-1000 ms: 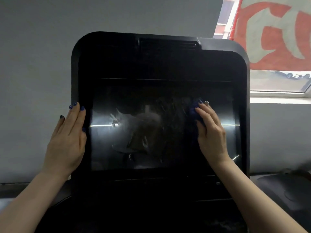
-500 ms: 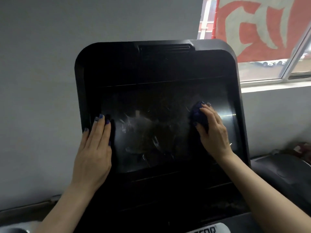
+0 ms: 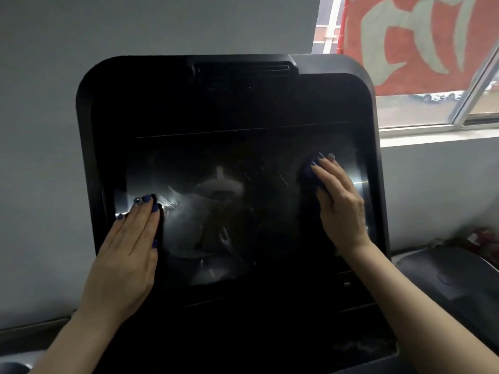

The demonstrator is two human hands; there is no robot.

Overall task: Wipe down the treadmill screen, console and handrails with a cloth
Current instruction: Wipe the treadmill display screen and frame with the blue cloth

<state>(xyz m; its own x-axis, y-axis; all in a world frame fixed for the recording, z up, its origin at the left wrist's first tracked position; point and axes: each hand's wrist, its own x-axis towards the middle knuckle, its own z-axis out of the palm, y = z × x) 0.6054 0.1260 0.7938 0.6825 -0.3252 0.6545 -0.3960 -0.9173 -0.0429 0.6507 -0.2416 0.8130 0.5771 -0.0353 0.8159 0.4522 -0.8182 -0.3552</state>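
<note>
No container is seen in the head view. The treadmill screen [image 3: 229, 211] is set upright in a black console [image 3: 224, 98] before a grey wall [image 3: 40, 130], with a window [image 3: 432, 109] at upper right. The glass is dark and glossy, marked with pale smears and streaks across its middle and left. A dark blue cloth [image 3: 307, 174] is pressed flat against the right part of the screen by the right hand [image 3: 337, 203], whose fingers [image 3: 322, 168] are laid straight and close together over it. The left hand [image 3: 129, 252] is rested flat on the screen's left edge, fingers straight and together. Most of the cloth is hidden beneath the right hand. The handrails cannot be made out, and the console's lower part is lost in shadow.
</note>
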